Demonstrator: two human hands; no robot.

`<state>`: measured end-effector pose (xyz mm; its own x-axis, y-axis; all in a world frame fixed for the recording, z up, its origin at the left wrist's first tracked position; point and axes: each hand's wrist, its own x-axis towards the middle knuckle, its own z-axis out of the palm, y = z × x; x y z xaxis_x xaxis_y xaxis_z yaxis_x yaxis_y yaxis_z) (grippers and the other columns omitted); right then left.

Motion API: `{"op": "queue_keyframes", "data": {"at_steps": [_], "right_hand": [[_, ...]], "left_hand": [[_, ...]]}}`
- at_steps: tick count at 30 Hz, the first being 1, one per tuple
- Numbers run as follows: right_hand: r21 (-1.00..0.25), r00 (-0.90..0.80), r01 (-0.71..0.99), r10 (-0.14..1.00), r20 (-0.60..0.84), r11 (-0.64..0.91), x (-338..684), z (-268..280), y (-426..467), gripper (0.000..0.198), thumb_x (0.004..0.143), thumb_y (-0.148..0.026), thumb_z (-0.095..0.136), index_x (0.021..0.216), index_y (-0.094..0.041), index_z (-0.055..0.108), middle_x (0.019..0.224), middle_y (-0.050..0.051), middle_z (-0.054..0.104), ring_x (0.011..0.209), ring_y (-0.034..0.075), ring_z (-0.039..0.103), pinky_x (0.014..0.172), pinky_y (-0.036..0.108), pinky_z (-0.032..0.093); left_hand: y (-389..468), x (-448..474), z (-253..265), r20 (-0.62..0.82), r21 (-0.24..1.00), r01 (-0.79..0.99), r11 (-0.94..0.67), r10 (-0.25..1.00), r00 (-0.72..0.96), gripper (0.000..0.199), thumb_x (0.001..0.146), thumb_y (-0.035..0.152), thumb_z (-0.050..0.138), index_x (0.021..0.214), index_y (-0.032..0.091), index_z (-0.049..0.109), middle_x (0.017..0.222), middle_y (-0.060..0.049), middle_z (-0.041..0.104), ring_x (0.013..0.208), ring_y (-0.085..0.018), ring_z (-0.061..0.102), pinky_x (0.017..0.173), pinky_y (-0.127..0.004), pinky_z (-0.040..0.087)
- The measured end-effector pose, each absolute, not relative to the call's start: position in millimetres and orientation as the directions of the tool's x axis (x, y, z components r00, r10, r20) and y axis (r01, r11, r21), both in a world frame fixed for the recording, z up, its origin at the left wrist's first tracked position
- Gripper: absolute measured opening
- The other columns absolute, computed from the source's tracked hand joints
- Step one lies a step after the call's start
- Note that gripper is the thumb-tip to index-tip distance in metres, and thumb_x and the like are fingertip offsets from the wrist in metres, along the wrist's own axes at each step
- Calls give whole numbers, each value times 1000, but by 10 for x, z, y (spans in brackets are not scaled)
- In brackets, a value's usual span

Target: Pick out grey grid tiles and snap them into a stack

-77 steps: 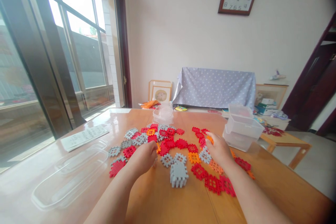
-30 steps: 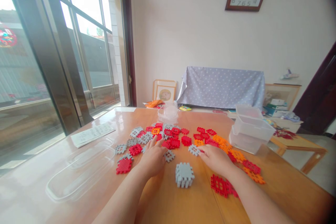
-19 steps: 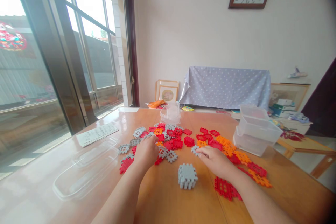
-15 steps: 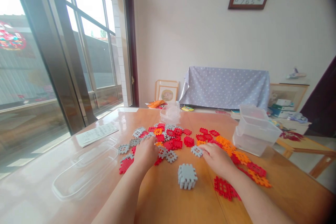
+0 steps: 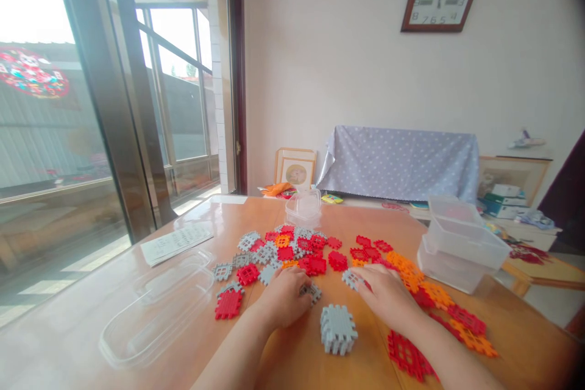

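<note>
My left hand (image 5: 287, 297) is low over the near edge of the loose pieces, its fingers curled onto a grey notched window tile (image 5: 314, 293); some fingertips are hidden. Between thumb and fingers, my right hand (image 5: 382, 287) has another grey window tile (image 5: 351, 279). A neat stack of grey notched tiles (image 5: 338, 329) stands between my forearms, closer to me. Beyond the hands lies a loose heap of grey, red and orange tiles, with a red tile (image 5: 313, 265) just past my left hand. Under my right wrist are red tiles (image 5: 408, 353).
Orange tiles (image 5: 404, 269) run along the right side. Clear plastic boxes (image 5: 457, 256) stand at the table's right edge, with a small clear container (image 5: 303, 210) at the back. Transparent lids (image 5: 132, 323) and a printed sheet (image 5: 176, 242) lie on the left.
My left hand has moved right and nearer, from the heap onto a grey window tile. My right hand keeps its grey tile in nearly the same place. The view has tilted up slightly.
</note>
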<state>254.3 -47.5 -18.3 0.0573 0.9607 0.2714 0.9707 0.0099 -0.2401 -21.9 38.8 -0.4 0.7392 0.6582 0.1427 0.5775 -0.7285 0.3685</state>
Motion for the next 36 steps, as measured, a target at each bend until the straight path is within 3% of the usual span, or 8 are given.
{"op": "queue_keyframes", "data": {"at_steps": [3, 6, 9, 15, 20, 25, 32, 36], "right_hand": [[-284, 7, 957, 971, 238, 63, 2502, -30, -405, 40, 92, -36, 53, 128, -32, 69, 125, 8, 72, 119, 30, 61, 107, 47, 41], [-364, -108, 916, 978, 178, 167, 2435, 142, -240, 44, 91, -36, 55, 133, -31, 66, 131, 8, 69, 122, 30, 60, 107, 45, 43], [-379, -196, 888, 959, 203, 262, 2324, 255, 69, 47, 90, -33, 56, 136, -26, 64, 137, 9, 65, 128, 29, 57, 111, 44, 41], [-314, -350, 864, 917, 192, 395, 1995, 226, 891, 47, 89, -30, 56, 135, -23, 65, 145, 11, 59, 136, 29, 51, 117, 44, 36], [-324, -365, 865, 924, 115, 382, 1856, 73, 1312, 55, 89, -40, 59, 143, -26, 58, 156, 12, 47, 145, 35, 39, 119, 55, 31], [-345, -400, 853, 915, 47, 391, 1961, -77, 1211, 53, 86, -40, 63, 138, -29, 62, 152, 9, 53, 136, 31, 52, 115, 46, 40], [-356, -361, 858, 928, 93, 369, 2344, -125, 637, 49, 85, -26, 59, 133, -26, 65, 138, 8, 63, 126, 27, 57, 111, 41, 42], [-352, -283, 890, 956, 72, 290, 2591, -62, 450, 29, 79, -23, 63, 104, -24, 76, 111, 5, 74, 105, 24, 65, 95, 35, 49]], "left_hand": [[407, -232, -1, 157, 389, 618, -684, 710, 687, 35, 82, 53, 64, 106, 28, 70, 127, -6, 65, 124, -31, 54, 112, -46, 37], [422, -249, -19, 122, 390, 690, -610, 777, 618, 73, 71, 74, 66, 129, 31, 61, 155, -9, 45, 147, -41, 29, 120, -63, 17], [436, -262, -72, 50, 388, 733, -558, 807, 588, 94, 64, 79, 67, 144, 31, 51, 164, -10, 31, 153, -44, 13, 119, -70, 7], [461, -287, -152, 103, 375, 696, -612, 774, 625, 59, 71, 51, 69, 126, 31, 62, 151, -9, 48, 144, -39, 35, 118, -61, 24], [464, -308, -159, 142, 384, 681, -623, 769, 624, 50, 67, 41, 68, 116, 28, 65, 143, -9, 54, 139, -38, 40, 115, -56, 31], [465, -337, -111, 121, 401, 671, -624, 762, 636, 52, 67, 35, 65, 118, 28, 62, 143, -9, 52, 138, -37, 40, 116, -55, 30], [473, -360, -59, 102, 364, 694, -621, 768, 632, 41, 69, 21, 58, 109, 27, 65, 130, -9, 59, 131, -35, 45, 111, -56, 34], [487, -372, -45, 88, 340, 722, -603, 785, 614, 35, 69, 14, 52, 100, 25, 65, 123, -9, 61, 126, -32, 49, 108, -54, 37]]}}
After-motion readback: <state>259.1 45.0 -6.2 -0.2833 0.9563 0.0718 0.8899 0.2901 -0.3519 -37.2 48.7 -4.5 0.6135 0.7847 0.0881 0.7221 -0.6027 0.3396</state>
